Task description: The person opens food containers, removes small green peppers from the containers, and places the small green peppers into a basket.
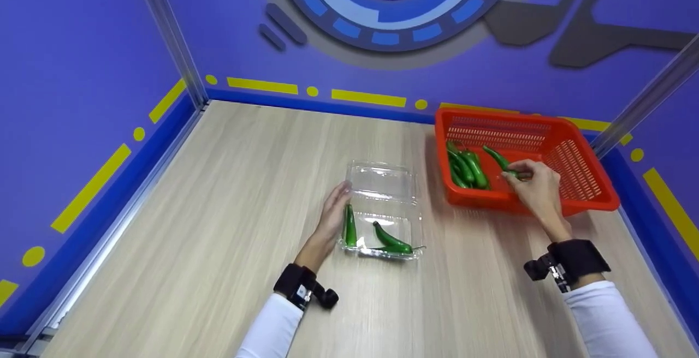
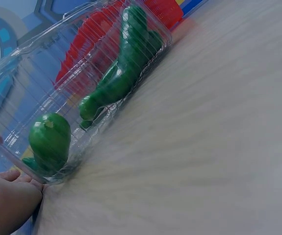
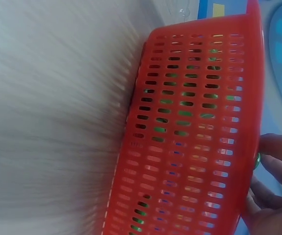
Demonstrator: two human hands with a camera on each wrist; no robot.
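Note:
My right hand [image 1: 538, 189] pinches a green chili pepper [image 1: 496, 157] by one end, over the front rim of a red plastic basket [image 1: 592, 197]. Several more green peppers [image 1: 474, 169] lie at the basket's left side. In the right wrist view the fingers [image 3: 278, 152] show just past the basket rim. A clear plastic clamshell box [image 1: 382, 183] stands with its lid folded back, and a few green peppers [image 1: 390, 238] lie in its near half. My left hand [image 1: 330, 216] rests against the box's left side, fingers fairly straight; the left wrist view shows it at the box's end wall.
The wooden table [image 1: 246, 194] carries box and basket, the basket at the back right. Blue printed panels [image 1: 98, 101] wall the table at the back and both sides, with metal posts [image 1: 169, 30] at the corners.

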